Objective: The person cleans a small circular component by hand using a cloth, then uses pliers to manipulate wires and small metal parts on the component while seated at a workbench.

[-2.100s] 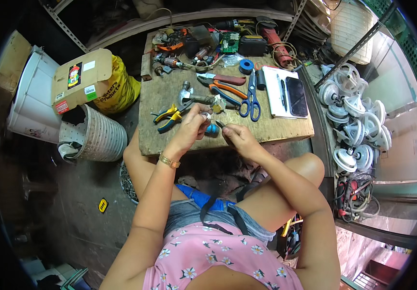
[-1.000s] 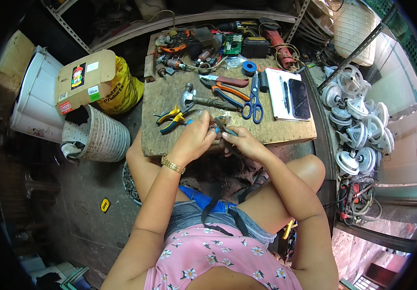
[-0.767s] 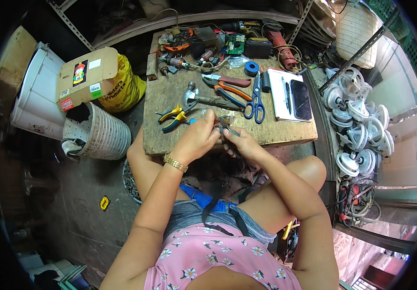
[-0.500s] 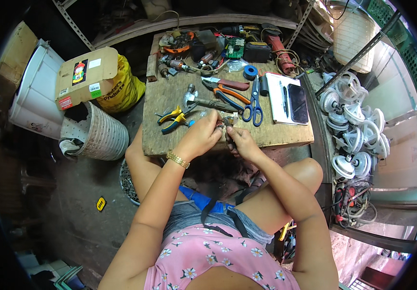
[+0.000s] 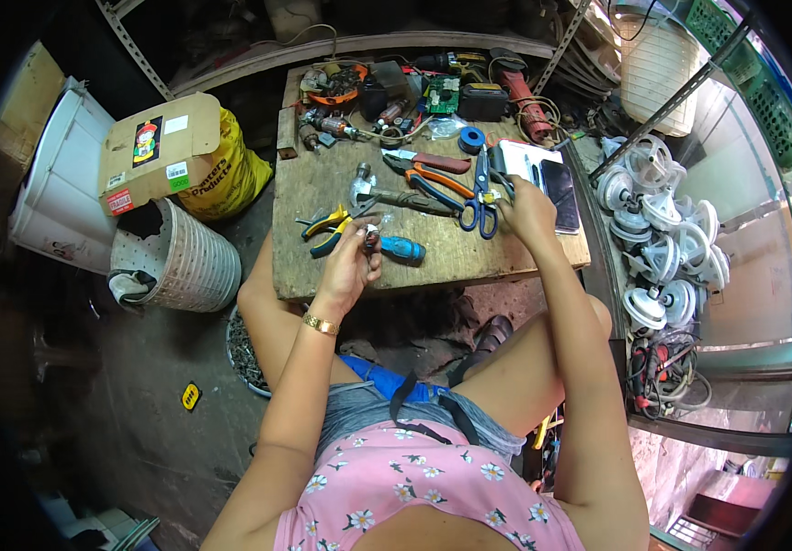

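Observation:
My left hand (image 5: pixel 348 268) is closed over the table's near edge, pinching a small dark reddish part (image 5: pixel 373 237) whose kind I cannot make out. Beside its fingertips lies a blue tool handle (image 5: pixel 403 250). My right hand (image 5: pixel 528 216) is closed at the right of the table, its fingers on a dark object (image 5: pixel 503 183) that they partly hide. Close to it are scissors (image 5: pixel 479 211) with blue handles and orange-handled pliers (image 5: pixel 440 184). A hammer (image 5: pixel 396 196) lies in the middle, with yellow-and-black pliers (image 5: pixel 330 231) left of it.
The wooden table (image 5: pixel 313 193) carries motor parts, a green circuit board (image 5: pixel 444 94) and a red power tool (image 5: pixel 529 110) at the back. A phone (image 5: pixel 559 197) rests on a white pad at right. White plastic wheels (image 5: pixel 662 234) are piled beyond; a bin (image 5: pixel 189 257) stands left.
My hands have parted: the right went right and away to beside the scissors, the left drew slightly left and nearer. The blue handle is now uncovered.

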`<action>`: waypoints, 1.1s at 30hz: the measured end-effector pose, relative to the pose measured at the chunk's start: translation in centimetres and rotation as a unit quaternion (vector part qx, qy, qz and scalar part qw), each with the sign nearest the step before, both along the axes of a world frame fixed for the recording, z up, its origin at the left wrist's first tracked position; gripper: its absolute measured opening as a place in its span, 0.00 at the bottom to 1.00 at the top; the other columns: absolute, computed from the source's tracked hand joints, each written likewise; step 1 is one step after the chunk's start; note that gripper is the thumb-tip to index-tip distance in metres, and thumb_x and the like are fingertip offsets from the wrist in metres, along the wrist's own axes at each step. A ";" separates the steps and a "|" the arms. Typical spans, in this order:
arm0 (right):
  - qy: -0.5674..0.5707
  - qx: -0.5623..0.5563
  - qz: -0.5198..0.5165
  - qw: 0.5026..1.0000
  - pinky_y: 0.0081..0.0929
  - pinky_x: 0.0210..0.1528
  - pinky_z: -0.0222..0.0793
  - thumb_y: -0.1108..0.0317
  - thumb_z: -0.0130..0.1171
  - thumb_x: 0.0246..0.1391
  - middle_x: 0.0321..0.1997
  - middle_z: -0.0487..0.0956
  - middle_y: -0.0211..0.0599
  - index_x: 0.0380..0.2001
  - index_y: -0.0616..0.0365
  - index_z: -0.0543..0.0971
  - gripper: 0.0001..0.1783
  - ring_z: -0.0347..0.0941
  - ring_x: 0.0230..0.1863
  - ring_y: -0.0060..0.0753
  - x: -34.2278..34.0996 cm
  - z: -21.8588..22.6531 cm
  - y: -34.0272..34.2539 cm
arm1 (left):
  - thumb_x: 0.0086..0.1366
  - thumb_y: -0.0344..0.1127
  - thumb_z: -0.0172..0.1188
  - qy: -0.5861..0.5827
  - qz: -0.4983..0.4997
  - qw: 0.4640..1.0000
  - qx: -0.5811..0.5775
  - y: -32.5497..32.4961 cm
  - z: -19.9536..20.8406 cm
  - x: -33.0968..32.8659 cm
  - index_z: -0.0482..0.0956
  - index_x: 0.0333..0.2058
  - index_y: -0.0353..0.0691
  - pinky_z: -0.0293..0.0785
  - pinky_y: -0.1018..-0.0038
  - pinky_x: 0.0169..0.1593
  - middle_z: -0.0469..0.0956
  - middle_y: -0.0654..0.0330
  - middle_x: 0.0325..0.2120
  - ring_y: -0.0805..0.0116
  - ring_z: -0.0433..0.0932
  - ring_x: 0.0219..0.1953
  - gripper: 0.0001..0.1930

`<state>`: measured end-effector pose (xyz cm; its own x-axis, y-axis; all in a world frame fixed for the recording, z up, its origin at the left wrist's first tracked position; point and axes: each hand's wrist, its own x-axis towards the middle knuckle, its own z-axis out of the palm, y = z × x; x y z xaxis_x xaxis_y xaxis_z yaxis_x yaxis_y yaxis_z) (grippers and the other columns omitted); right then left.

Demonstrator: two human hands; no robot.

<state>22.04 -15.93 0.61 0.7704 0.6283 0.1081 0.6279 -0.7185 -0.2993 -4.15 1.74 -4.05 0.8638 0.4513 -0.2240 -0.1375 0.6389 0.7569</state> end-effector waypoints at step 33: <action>0.056 -0.158 0.067 0.984 0.43 0.43 0.73 0.54 0.71 0.41 0.38 0.82 0.46 0.43 0.54 0.80 0.25 0.79 0.42 0.50 2.0 -1.9 0.0 | 0.70 0.41 0.53 -0.148 0.016 0.963 -0.223 -0.4 0.5 -2.5 0.74 0.50 0.45 0.78 0.74 0.37 0.78 0.58 0.40 0.66 0.78 0.39 0.13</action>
<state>24.01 -15.93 -1.33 0.6741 0.7140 -0.1892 0.6995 -0.6994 -0.1469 -6.65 1.31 -3.50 0.9068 0.3948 -0.1478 -0.3302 0.8831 0.3334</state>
